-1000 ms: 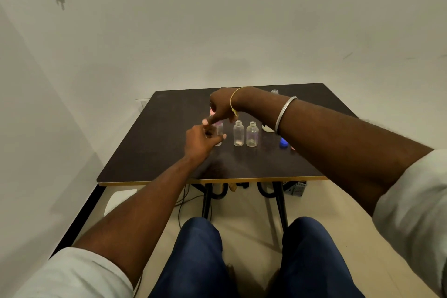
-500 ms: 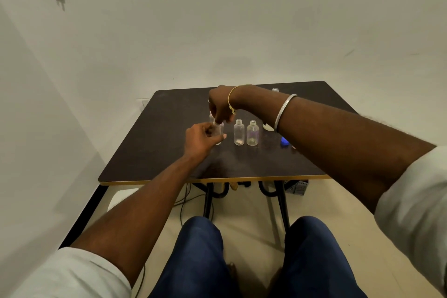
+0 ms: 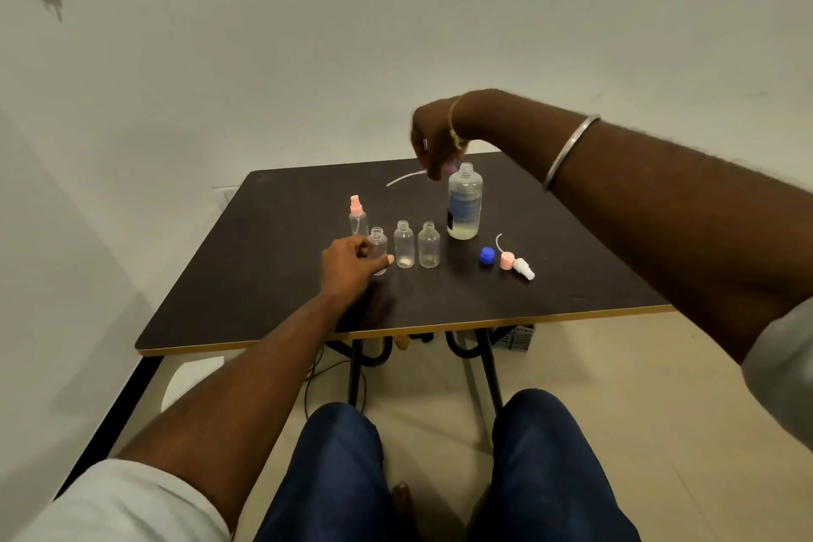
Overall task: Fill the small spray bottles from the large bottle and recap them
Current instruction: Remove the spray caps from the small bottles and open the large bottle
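Observation:
Three small clear bottles stand uncapped in a row on the dark table. My left hand grips the leftmost small bottle; the middle one and the right one stand free. Behind them a capped small bottle with a pink sprayer stands upright. My right hand is raised above the table and pinches a pink spray cap whose white tube trails to the left. The large bottle, open and partly filled, stands just right of that hand.
A blue cap and a pink and white spray head lie on the table right of the bottles. The table's front edge runs across above my knees. A white wall stands close behind and to the left.
My right hand has lifted the spray cap with its tube out of the leftmost small bottle and risen up and to the right. My left hand keeps its hold on that bottle.

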